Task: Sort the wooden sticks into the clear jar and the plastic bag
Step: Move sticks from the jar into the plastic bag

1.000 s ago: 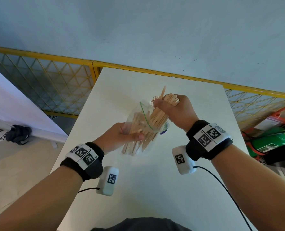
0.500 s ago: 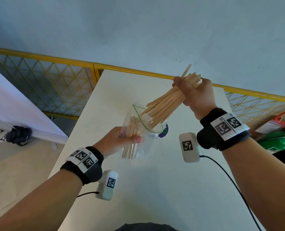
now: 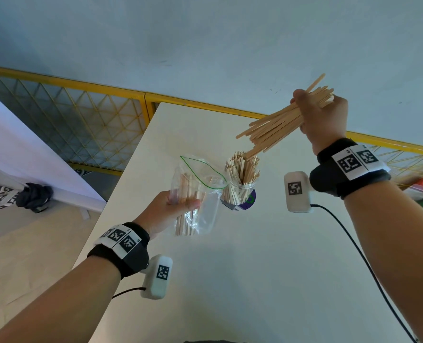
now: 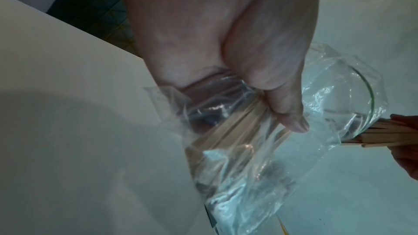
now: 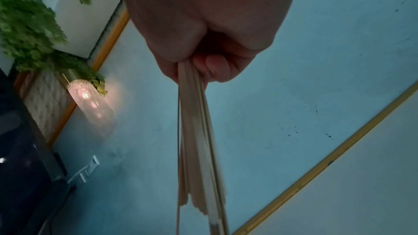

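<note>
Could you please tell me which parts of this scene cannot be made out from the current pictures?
- Head view: base of the clear glass jar, hidden behind the clear plastic zip bag.
- Head view: right hand fingers, curled behind the bundle of long wooden sticks.
- Left wrist view: left hand fingertips, behind crumpled plastic.
- Right wrist view: stick count, blurred.

Pale tan sticks [image 3: 279, 125]; clear green-lined bag [image 3: 205, 194].

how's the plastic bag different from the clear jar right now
The plastic bag is held off the table by the left hand; the clear jar stands on the table, untouched.
The bag is soft and crumpled, with few sticks; the jar is rigid and packed full, sticks poking above its rim.
Both are transparent, open-topped and hold wooden sticks.
</note>
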Available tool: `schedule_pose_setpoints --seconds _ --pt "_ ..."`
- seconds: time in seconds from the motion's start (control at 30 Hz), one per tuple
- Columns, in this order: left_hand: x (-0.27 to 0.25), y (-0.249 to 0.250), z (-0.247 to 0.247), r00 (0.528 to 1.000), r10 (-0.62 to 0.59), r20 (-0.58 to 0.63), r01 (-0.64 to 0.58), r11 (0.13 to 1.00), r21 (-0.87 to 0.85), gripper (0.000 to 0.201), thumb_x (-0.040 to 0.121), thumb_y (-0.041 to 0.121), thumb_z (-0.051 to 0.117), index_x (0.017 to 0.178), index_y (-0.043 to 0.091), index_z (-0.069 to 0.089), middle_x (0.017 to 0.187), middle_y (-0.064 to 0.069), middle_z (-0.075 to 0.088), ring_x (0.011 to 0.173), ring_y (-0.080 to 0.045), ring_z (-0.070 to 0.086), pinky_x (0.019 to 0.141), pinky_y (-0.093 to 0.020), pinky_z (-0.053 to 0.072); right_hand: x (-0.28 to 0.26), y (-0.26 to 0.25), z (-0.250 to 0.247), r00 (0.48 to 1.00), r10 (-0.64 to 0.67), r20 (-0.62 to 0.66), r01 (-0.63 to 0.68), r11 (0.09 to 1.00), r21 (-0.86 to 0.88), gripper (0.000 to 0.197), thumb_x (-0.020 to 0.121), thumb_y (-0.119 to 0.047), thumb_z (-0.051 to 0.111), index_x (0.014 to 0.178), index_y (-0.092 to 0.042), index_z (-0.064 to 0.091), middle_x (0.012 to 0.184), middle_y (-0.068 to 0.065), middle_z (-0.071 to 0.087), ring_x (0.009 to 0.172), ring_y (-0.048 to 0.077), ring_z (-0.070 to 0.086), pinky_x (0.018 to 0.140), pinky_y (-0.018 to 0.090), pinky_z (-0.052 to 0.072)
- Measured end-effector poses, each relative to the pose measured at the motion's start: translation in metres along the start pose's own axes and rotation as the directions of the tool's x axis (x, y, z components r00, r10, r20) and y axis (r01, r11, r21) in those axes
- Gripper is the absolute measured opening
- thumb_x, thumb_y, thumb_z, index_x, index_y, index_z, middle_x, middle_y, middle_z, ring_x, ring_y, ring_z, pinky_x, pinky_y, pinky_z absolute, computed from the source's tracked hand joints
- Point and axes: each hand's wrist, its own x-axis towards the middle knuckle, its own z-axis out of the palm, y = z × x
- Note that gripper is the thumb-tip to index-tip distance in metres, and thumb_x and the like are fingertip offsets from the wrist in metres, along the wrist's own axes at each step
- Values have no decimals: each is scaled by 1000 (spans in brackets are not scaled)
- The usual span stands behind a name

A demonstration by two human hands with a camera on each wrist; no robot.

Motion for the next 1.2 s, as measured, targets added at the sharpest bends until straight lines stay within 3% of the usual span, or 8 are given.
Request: schedule_pose_setpoints --seconds 0.1,0.2,0.3,0.37,0.5,0.8,1.07,1.2 --pt "1 -1 -3 999 8 -43 -8 1000 7 21 86 25 72 104 15 77 105 0 78 100 -6 71 87 -20 46 6 12 11 999 -24 44 32 984 -173 26 78 -35 63 67 -12 69 50 -9 57 47 9 50 48 22 38" --pt "2 -1 -6 997 12 -71 -12 1000 8 21 86 26 72 104 17 76 104 2 78 98 -2 71 84 -17 45 2 23 26 985 -46 165 99 940 -327 31 82 -31 62 59 -11 55 55 -4 52 49 12 45 46 20 37" --pt "2 -5 -10 998 1 -63 -1 1000 -6 24 85 26 73 106 15 76 106 1 78 103 -5 71 88 -19 46 -2 33 40 960 -51 276 162 904 -396 34 83 -30 62 72 2 61 63 7 56 54 19 48 51 25 39" --pt "2 -7 -12 998 -7 -55 6 1000 -20 25 85 24 72 107 13 76 106 0 78 105 -9 70 90 -20 46 -4 37 48 941 -48 335 206 867 -454 34 83 -31 61 70 0 60 62 7 54 53 20 46 49 24 36" --pt "3 -8 -14 999 -11 -42 10 1000 -28 25 85 23 72 108 14 75 107 -1 77 106 -9 70 91 -20 46 -6 41 66 908 -40 417 271 816 -511 41 84 -31 60 53 -15 39 52 -2 41 47 14 38 45 25 30" --pt "4 -6 -17 996 -3 -86 1 1000 -22 24 85 24 72 106 13 76 105 2 78 100 -1 70 83 -13 46 -17 73 68 929 45 368 130 890 -437 34 81 -29 61 65 1 57 58 5 52 51 18 44 50 27 37" --pt "3 -7 -16 996 -19 -93 17 1000 -21 18 85 25 72 100 16 77 101 4 79 98 1 70 85 -16 46 -7 74 63 947 -24 321 193 840 -507 39 82 -28 58 53 -14 36 50 -2 39 45 14 34 45 25 28" --pt "2 -6 -16 996 -11 -93 10 1000 -12 14 84 27 72 97 21 77 96 9 79 95 4 70 85 -16 46 -13 81 69 929 54 367 172 813 -555 28 84 -32 58 61 -16 51 57 -3 51 51 13 47 47 23 33"
